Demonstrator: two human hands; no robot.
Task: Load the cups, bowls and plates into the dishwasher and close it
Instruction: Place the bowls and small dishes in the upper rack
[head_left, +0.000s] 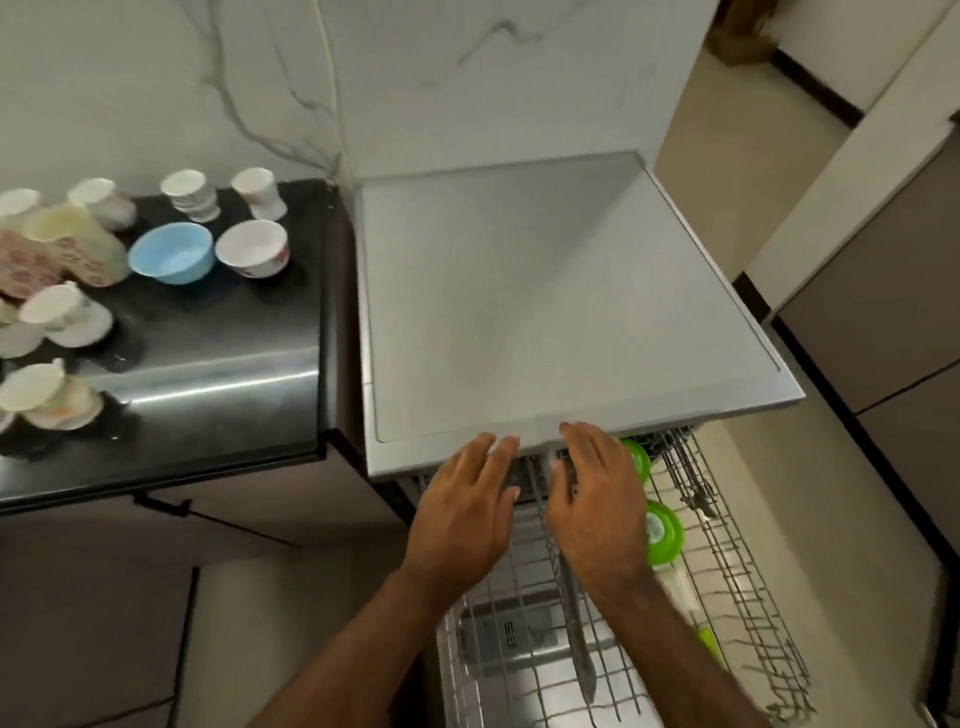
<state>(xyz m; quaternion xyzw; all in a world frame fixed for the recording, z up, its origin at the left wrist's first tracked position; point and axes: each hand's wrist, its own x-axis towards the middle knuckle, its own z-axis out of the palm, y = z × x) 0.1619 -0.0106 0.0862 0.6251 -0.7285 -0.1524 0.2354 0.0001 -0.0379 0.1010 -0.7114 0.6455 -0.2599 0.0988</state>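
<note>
The grey dishwasher (545, 291) stands open, its wire upper rack (737, 587) pulled out toward me. My left hand (462, 514) and my right hand (592, 499) hover side by side over the rack's back part, fingers straight, tips near the dishwasher's front top edge. Neither hand holds anything. On the black counter (218, 364) to the left stand a blue bowl (172, 252), a white bowl (252, 247), several white cups (260, 191) and stacked cups and saucers (57, 317). Green round pieces (661, 530) sit in the rack.
The open dishwasher door (514, 654) shows below through the rack wires. A marble wall rises behind the counter and dishwasher. Brown cabinets (904, 364) line the right side, with tiled floor between.
</note>
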